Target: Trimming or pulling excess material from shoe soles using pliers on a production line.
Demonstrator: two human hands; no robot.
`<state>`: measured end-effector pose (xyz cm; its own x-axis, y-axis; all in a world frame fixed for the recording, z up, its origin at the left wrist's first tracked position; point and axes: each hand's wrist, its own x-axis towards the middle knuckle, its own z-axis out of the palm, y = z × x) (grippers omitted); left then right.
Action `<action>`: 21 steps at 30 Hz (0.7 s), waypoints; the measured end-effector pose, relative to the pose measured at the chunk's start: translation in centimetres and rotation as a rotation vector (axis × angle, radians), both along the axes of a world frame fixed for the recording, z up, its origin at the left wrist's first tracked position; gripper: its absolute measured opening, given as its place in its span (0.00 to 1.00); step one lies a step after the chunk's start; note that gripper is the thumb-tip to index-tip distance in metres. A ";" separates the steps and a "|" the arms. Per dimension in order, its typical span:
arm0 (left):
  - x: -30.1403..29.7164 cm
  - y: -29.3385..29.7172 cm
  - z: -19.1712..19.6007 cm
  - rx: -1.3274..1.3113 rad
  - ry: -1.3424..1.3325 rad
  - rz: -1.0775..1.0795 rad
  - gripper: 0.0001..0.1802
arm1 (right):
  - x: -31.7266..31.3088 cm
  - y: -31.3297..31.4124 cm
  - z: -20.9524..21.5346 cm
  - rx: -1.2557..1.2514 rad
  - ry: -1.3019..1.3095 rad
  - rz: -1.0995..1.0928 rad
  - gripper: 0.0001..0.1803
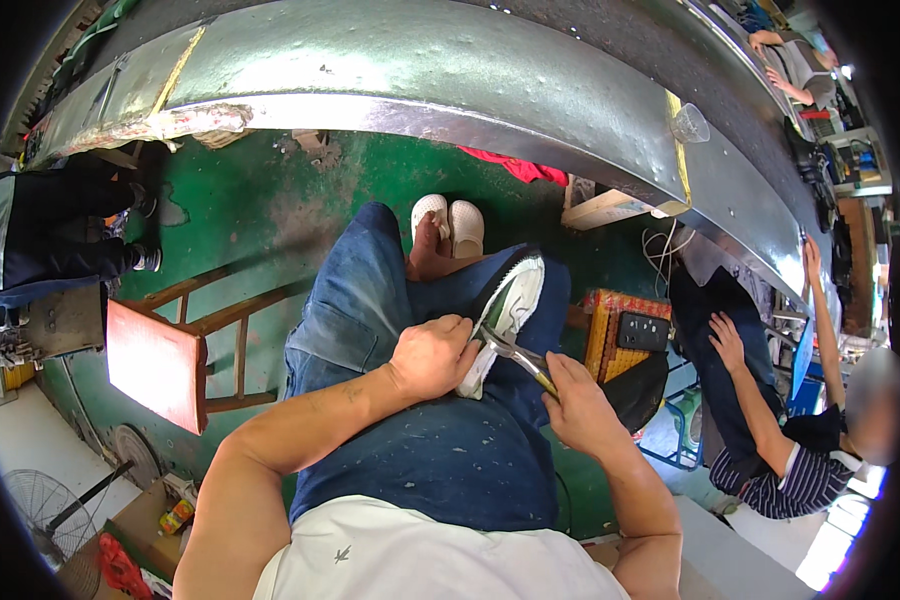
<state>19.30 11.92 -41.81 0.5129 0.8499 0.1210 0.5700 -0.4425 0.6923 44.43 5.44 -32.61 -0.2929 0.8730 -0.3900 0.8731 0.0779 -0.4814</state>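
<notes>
A white and dark green shoe lies across my thigh, its toe pointing away from me. My left hand is closed on the near left side of the shoe, with the thumb against its edge. In my right hand is a metal tool with a curved head, like pincers, and a yellowish grip. Its head rests against the shoe's upper, close to my left thumb. The exact contact of its jaws is too small to make out.
A long metal-covered bench crosses ahead. To the left are a wooden stool, a fan and another person's legs. A co-worker sits to the right, near a black phone-like object on a woven seat.
</notes>
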 end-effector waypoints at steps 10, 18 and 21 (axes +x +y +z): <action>0.2 0.0 -1.0 0.200 -0.103 -0.089 0.10 | -0.2 0.5 0.4 -0.014 -0.023 0.029 0.33; 0.8 -0.1 -1.1 0.202 -0.156 -0.088 0.09 | -1.4 4.5 2.4 -0.259 -0.221 0.100 0.26; 0.7 -0.3 -1.1 0.163 -0.150 -0.096 0.07 | -1.3 7.7 3.2 -0.437 -0.277 0.183 0.19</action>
<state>20.00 11.65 -42.93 0.5563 0.7609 0.3340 0.4158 -0.6029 0.6809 43.10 13.19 -29.44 -0.2591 0.5568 -0.7892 0.9628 0.0843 -0.2566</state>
